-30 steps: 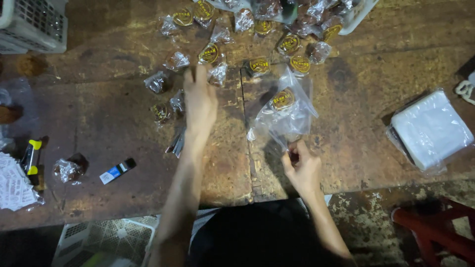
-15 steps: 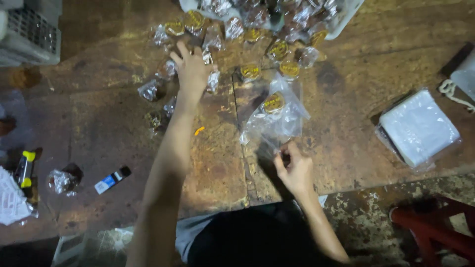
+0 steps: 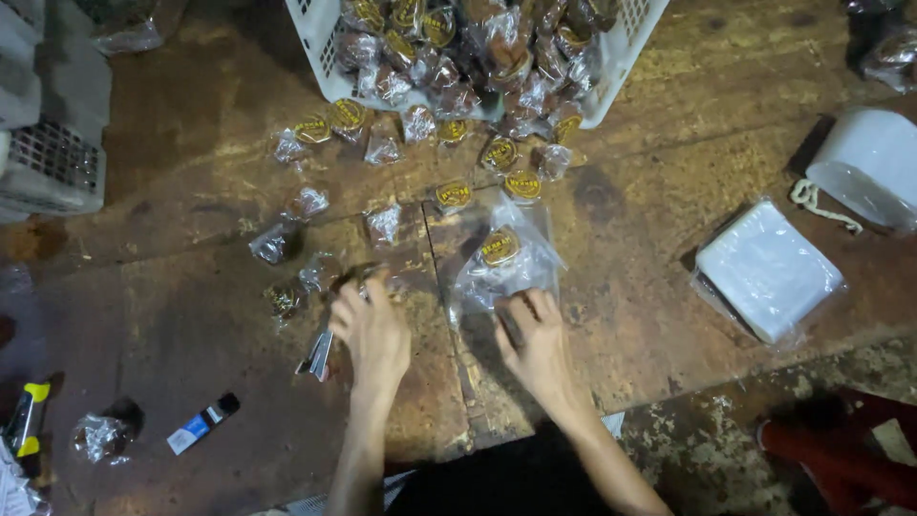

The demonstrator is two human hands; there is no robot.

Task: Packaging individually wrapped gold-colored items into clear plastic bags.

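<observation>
My left hand [image 3: 371, 330] is curled over a small clear-wrapped pastry [image 3: 374, 280] on the worn wooden table [image 3: 191, 315]. My right hand [image 3: 537, 342] pinches the near edge of a clear plastic bag [image 3: 521, 277] lying flat. Inside the bag sits one wrapped pastry with a yellow label [image 3: 499, 247]. A white plastic basket [image 3: 313, 38] lies tipped at the far side, with several wrapped pastries [image 3: 449, 129] spilling from it. More loose pieces [image 3: 287, 248] are scattered left of my left hand.
A stack of clear bags [image 3: 764, 269] lies at the right, with a white roll [image 3: 864, 167] and string behind it. A white crate [image 3: 53, 162] stands far left. A small blue-white tube [image 3: 202, 422], a yellow-black tool [image 3: 24, 425] and a red stool [image 3: 841, 454] are near me.
My left hand has pulled back from the far pile to the spot beside the bag. The view has shifted so the basket now shows. My right hand stays on the bag's edge.
</observation>
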